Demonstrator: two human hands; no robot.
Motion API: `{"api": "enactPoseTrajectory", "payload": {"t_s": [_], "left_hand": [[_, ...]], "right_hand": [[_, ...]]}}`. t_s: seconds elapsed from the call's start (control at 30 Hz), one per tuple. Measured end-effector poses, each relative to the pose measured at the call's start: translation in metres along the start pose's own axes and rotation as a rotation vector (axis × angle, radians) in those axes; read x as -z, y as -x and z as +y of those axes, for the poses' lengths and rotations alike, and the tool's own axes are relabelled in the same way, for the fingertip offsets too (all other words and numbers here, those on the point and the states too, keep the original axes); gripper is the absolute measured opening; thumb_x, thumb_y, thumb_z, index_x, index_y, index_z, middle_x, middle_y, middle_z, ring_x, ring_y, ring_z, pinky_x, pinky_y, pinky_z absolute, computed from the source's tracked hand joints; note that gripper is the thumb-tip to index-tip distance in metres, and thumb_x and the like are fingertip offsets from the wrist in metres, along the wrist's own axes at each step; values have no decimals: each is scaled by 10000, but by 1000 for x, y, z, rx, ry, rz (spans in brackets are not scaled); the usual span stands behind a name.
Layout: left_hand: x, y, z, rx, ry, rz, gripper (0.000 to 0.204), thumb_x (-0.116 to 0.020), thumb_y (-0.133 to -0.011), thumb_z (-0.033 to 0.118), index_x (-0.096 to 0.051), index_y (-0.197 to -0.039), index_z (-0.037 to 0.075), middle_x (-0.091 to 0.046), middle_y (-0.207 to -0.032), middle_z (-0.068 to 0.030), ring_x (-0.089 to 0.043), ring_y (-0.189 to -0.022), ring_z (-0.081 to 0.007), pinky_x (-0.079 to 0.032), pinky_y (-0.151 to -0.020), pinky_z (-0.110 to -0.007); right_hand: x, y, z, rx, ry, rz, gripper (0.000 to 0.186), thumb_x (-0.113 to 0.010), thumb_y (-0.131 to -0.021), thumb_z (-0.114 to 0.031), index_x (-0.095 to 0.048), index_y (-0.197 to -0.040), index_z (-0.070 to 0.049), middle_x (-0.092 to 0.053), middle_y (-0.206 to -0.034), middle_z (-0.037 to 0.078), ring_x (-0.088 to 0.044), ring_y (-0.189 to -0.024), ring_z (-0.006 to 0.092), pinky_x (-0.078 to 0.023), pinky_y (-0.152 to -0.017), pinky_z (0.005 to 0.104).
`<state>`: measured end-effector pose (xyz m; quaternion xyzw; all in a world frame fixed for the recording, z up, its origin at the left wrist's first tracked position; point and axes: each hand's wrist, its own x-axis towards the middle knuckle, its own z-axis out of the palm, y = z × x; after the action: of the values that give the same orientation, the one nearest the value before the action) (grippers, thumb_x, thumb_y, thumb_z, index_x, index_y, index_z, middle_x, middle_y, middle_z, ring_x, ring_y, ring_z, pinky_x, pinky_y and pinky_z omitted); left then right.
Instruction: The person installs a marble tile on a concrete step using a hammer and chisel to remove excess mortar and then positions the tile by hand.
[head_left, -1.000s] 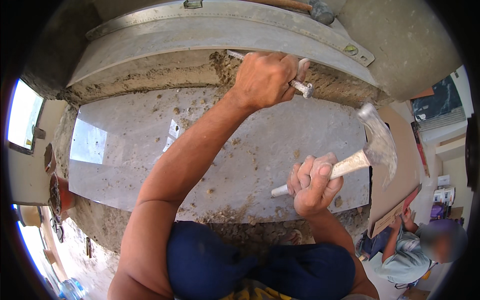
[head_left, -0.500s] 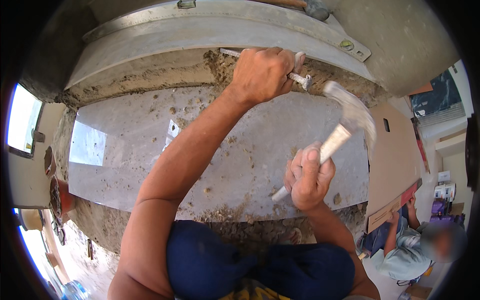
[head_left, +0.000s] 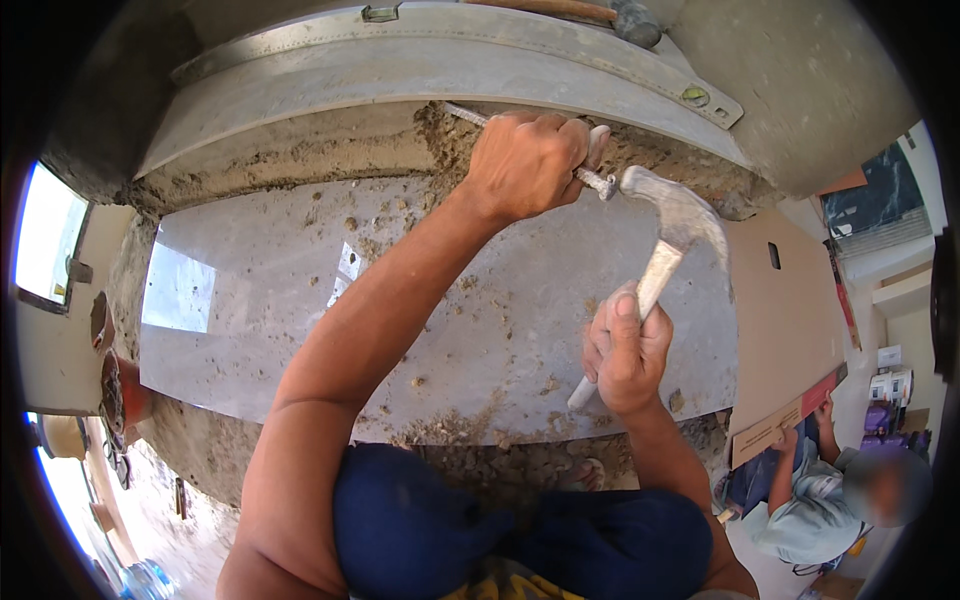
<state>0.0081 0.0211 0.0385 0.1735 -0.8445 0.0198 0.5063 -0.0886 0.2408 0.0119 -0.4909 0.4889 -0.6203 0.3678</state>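
My left hand (head_left: 530,165) is wrapped round a rough metal chisel (head_left: 466,114), which lies nearly level. The chisel's left end reaches the broken mortar (head_left: 437,145) of the step's front face, and its battered end sticks out to the right of my fist. In my right hand (head_left: 628,350) is a claw hammer (head_left: 672,215) with a pale handle, gripped low. Its striking face is at or very close to the chisel's battered end; I cannot tell if they touch. Below both hands lies a large glossy grey tile (head_left: 480,340) strewn with mortar crumbs.
A long metal spirit level (head_left: 560,35) lies on the upper tiled step (head_left: 330,75). To the right are a brown board (head_left: 785,300) and a co-worker (head_left: 800,510) holding cardboard (head_left: 770,435). A reddish bucket (head_left: 125,390) stands at the left. Rough mortar (head_left: 200,430) borders the tile's near edge.
The hammer has swung left, bringing its head from a short distance away to the chisel's end. My left hand and the chisel have shifted only slightly.
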Motion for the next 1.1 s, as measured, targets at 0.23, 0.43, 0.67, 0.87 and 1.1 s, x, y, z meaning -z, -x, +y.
{"api": "enactPoseTrajectory", "payload": {"t_s": [0.23,0.43,0.67,0.87,1.1], "left_hand": [[-20,33,27,37,195,-167,384,-670,-961,209,-545,-632,55,-561,-530,-127,-569,-459,-322,-471,-472,-442],[-33,49,34,103,303,-211,367,-652,-975,198,-551,-665,29,-588,-611,-165,-602,-551,-370,-486,-540,-475],[-39,52,26,46,335,-226,343,-652,-971,177,-542,-682,29,-565,-629,-152,-585,-575,-370,-484,-580,-481],[-39,35,35,-9,343,-73,280,-668,-950,144,-544,-724,35,-568,-682,-147,-579,-633,-364,-485,-626,-462],[-37,27,32,26,323,44,235,-682,-934,91,-537,-758,35,-532,-679,-138,-532,-608,-326,-461,-623,-459]], "right_hand": [[8,-2,-17,-13,-113,157,383,-379,-1124,-369,-346,-824,-134,-329,-584,-32,-261,-392,49,-279,-316,244],[13,4,-8,-98,-103,133,367,-412,-1117,-334,-408,-839,-95,-377,-596,-42,-317,-400,31,-303,-329,234],[20,9,-5,-130,-107,103,369,-419,-1115,-338,-425,-842,-89,-372,-593,-50,-311,-390,30,-294,-328,229],[23,8,-18,-84,-16,144,419,-381,-1118,-398,-355,-791,-137,-325,-574,-34,-252,-387,48,-261,-319,242],[30,13,-29,-45,-56,129,414,-403,-1110,-385,-384,-809,-102,-355,-583,-41,-290,-407,30,-271,-345,230]]}}
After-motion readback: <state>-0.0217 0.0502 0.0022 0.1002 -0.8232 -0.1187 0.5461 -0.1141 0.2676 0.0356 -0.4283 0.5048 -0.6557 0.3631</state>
